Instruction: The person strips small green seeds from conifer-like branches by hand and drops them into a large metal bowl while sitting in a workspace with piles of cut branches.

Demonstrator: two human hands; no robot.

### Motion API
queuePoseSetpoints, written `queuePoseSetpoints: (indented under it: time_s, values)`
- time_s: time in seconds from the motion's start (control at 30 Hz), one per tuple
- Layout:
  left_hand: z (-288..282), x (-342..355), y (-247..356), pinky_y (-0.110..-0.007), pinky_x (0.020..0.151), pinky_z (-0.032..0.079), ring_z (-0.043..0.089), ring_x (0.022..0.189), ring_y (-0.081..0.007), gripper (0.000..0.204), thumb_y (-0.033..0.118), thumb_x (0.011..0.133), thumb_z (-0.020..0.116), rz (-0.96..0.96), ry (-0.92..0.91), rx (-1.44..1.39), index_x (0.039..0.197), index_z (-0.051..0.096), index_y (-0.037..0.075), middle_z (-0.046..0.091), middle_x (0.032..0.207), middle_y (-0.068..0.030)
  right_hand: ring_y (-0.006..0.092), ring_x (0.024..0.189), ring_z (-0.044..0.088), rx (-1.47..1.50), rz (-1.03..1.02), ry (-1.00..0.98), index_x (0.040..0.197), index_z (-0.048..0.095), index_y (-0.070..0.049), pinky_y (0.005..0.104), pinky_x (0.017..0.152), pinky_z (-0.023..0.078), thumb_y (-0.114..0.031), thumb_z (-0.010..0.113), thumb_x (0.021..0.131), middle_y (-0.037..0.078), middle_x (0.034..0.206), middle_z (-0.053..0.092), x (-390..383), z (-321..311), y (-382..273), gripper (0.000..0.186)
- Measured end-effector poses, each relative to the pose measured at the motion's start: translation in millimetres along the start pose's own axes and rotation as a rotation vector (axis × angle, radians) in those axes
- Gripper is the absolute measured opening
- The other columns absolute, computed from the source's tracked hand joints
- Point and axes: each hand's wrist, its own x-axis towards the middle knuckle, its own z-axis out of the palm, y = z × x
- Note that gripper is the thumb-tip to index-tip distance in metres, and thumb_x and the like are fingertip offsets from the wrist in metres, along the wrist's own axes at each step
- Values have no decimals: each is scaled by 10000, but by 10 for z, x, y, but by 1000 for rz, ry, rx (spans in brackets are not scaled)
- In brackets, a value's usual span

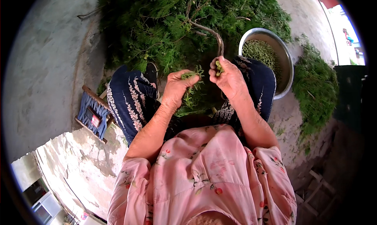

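Observation:
My left hand (178, 85) is closed on a feathery green conifer sprig (191, 95), which hangs between my knees. A short gap to its right, my right hand (229, 79) is closed around a few small green cones (219, 68). A bare, crooked branch (208, 30) runs down from a large heap of leafy cuttings (153, 40) toward my right fingertips; whether they touch it I cannot tell. Beside my right knee stands a wide metal basin (287, 56) holding many small green cones (259, 52).
A small wooden stool (88, 89) with blue woven strips and a small object on it sits left of my knees. Another pile of green sprigs (314, 95) lies right of the basin. A rough concrete floor (51, 80) surrounds me. Wooden slats (314, 185) stand at lower right.

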Motion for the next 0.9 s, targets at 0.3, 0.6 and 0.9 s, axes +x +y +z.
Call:
queuePoseSetpoints:
  time_s: [0.3, 0.6, 0.9]
  values:
    - [-21, 47, 38, -264, 446, 363, 429, 519, -114, 140, 130, 774, 639, -101, 236, -374, 847, 575, 29, 570, 684, -33, 266, 859, 514, 236, -366, 375, 985, 433, 46, 345, 778, 491, -236, 453, 889, 194, 1022, 465, 19, -205, -727, 298]
    - [-96, 136, 198, -220, 482, 236, 272, 507, -87, 237, 256, 828, 573, -64, 136, -872, 904, 478, 52, 332, 560, 36, 241, 922, 501, -435, -653, 774, 1133, 438, 40, 371, 824, 458, -275, 496, 872, 157, 1077, 488, -175, -1209, -1702, 412]
    - [-334, 216, 246, -192, 412, 188, 222, 474, -68, 207, 239, 901, 434, 85, 20, -982, 929, 462, 36, 257, 552, 49, 226, 1056, 508, -1482, -263, -152, 1255, 410, -104, 322, 882, 426, -29, 600, 723, 103, 1189, 503, -234, -192, -278, 570]
